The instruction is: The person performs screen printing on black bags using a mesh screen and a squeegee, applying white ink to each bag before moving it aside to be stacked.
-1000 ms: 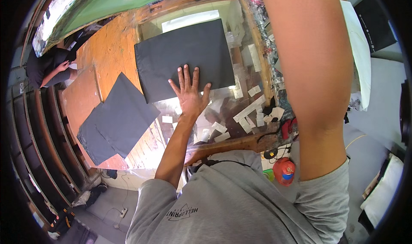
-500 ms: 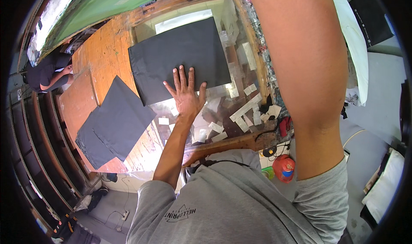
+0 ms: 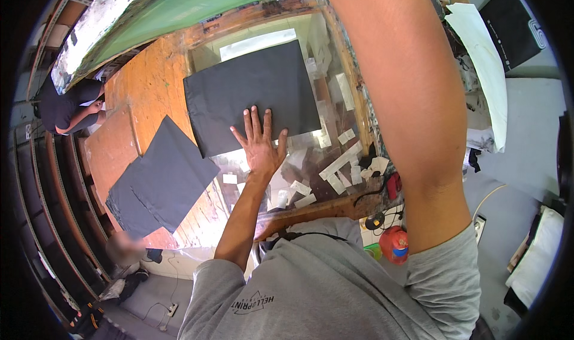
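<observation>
My left hand (image 3: 260,143) lies palm down with fingers spread on the near edge of a flat black sheet (image 3: 251,80). The sheet rests on a glass-topped panel (image 3: 299,172) set in a wooden frame; whether it is fabric or plastic I cannot tell. Left of it, a loose stack of similar black sheets (image 3: 164,178) sits askew on the wooden tabletop. My right arm stretches forward and up across the right side, its hand beyond the top edge. Above the table's far side leans a green printing screen (image 3: 179,11).
Pale tape strips (image 3: 338,164) are stuck about the glass. A white strip (image 3: 257,44) shows behind the sheet. Dark shelf racks (image 3: 60,208) stand at left, near another person in dark clothes (image 3: 72,104). A red rounded container (image 3: 393,244) is on the floor beside the table.
The view has shifted slightly, so the table appears a little lower. My right arm has swung a little leftward in the picture. My left hand keeps its place on the sheet.
</observation>
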A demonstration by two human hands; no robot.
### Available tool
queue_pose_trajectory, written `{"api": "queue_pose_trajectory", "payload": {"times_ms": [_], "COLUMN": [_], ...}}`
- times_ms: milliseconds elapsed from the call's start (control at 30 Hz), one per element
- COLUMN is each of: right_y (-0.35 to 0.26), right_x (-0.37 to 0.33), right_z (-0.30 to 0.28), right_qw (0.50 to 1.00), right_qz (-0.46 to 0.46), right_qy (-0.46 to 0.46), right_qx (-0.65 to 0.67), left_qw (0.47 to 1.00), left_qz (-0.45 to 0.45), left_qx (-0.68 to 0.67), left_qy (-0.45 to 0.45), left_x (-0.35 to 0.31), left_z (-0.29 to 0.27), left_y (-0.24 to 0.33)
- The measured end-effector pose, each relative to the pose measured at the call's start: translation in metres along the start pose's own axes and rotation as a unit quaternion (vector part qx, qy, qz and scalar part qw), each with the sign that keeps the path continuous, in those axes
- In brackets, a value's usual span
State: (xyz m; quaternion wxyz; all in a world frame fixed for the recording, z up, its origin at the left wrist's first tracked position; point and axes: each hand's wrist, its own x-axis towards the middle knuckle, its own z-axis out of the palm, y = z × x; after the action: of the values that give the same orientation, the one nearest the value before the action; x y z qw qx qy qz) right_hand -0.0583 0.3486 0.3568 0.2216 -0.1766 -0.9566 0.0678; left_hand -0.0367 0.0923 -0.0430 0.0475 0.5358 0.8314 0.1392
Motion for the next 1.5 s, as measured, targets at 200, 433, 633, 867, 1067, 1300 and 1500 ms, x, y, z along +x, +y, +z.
{"api": "queue_pose_trajectory", "payload": {"times_ms": [200,433,633,867,1067,1300,1500], "right_y": [0.013,-0.036,-0.046,0.072,0.095,0.027,-0.072], "right_x": [0.003,-0.116,-0.23,-0.156,-0.096,-0.171,-0.287], "right_z": [0.0,0.068,0.161,0.272,0.33,0.296,0.236], "right_qw": [0.999,0.986,0.985,0.994,0.993,0.983,0.988], "right_qz": [0.002,0.009,0.066,0.063,0.096,0.099,0.084], "right_qy": [-0.007,0.096,0.049,-0.009,-0.063,-0.148,-0.121], "right_qx": [0.047,0.133,0.15,0.09,-0.013,0.032,0.047], "left_qw": [0.999,0.867,0.375,0.309,0.346,0.384,0.394], "left_qz": [0.006,-0.061,-0.341,-0.495,-0.476,-0.447,-0.445], "left_qx": [-0.035,-0.478,-0.861,-0.812,-0.808,-0.807,-0.804], "left_qy": [0.016,0.126,0.035,0.02,0.02,0.026,0.021], "left_x": [0.004,-0.023,-0.083,-0.083,-0.086,-0.091,-0.085], "left_z": [-0.006,-0.099,-0.129,-0.075,-0.076,-0.083,-0.086], "left_y": [0.002,0.02,0.033,0.016,0.018,0.023,0.024]}}
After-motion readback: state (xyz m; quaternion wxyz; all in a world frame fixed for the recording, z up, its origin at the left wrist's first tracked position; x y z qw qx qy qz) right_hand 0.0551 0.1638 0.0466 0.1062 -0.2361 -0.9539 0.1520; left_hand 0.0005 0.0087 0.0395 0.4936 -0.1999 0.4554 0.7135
